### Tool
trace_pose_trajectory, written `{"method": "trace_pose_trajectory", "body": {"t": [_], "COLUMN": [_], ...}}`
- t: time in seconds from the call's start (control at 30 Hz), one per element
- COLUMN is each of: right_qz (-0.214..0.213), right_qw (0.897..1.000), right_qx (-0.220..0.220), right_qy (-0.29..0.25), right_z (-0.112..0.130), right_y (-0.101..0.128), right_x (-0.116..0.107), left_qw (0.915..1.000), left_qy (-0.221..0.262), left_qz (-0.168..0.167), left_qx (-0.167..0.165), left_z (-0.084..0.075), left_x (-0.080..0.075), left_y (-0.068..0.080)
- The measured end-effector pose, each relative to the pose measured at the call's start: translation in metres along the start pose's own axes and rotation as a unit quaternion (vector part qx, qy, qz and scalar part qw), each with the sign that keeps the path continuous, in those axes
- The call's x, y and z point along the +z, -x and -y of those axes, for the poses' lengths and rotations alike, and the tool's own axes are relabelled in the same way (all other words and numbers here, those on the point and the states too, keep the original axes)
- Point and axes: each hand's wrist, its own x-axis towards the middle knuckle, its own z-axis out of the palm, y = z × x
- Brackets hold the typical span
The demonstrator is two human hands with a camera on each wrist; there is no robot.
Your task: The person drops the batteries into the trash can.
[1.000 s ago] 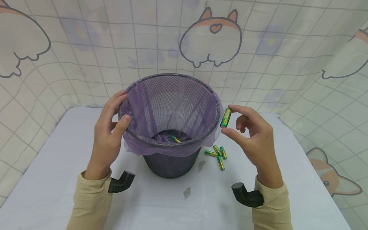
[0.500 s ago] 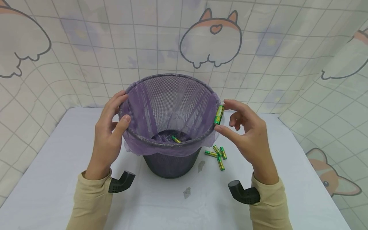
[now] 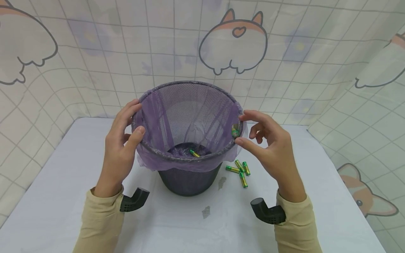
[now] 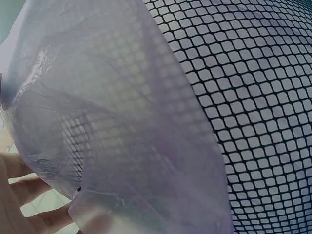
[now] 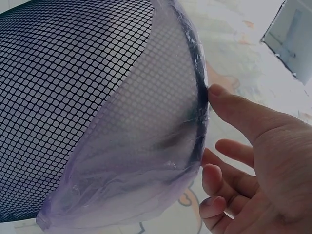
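Note:
A black mesh wastebasket (image 3: 190,182) with a purple bag over its rim stands mid-table. My left hand (image 3: 120,144) grips its left rim, thumb at the front and fingers farther back. At the right rim, my right hand (image 3: 272,140) has thumb and forefinger spread, tips at the edge, with nothing held between them. Just inside that rim is a loose green battery (image 3: 235,130), slightly blurred. Another battery (image 3: 194,153) lies at the basket's bottom. In the right wrist view, the thumb (image 5: 234,107) touches or nearly touches the bagged rim, and a dark blur shows through the bag.
Several green-and-yellow batteries (image 3: 243,178) lie in a cluster on the white table (image 3: 177,228), right of the basket's base. Two small grey patches mark the tabletop near it. A tile-patterned curtain (image 3: 177,42) hangs behind and at both sides.
My right hand has moved left to the basket's rim and let go of the battery, which is now inside the rim. The left hand has kept its grip.

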Motion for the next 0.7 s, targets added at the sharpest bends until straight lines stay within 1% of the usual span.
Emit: {"method": "trace_pose_trajectory", "body": {"t": [0.13, 0.27, 0.43, 0.7], "right_qz": [0.003, -0.005, -0.015, -0.018], "right_qw": [1.000, 1.000, 1.000, 0.999], "right_qx": [-0.004, -0.007, 0.001, 0.014], "right_qy": [0.000, 0.013, 0.012, 0.024], "right_z": [0.000, -0.002, -0.006, -0.014], "right_y": [0.000, 0.004, 0.009, 0.018], "right_x": [0.000, -0.003, -0.007, -0.011], "left_qw": [1.0000, 1.0000, 1.0000, 1.0000], "left_qy": [-0.002, -0.001, -0.003, -0.005], "left_qz": [0.000, 0.000, -0.001, -0.002], "left_qx": [0.001, 0.002, 0.000, -0.003], "left_z": [0.001, 0.001, 0.000, 0.001], "left_x": [0.000, 0.000, 0.001, 0.001], "left_y": [0.000, 0.000, 0.000, 0.000]}}
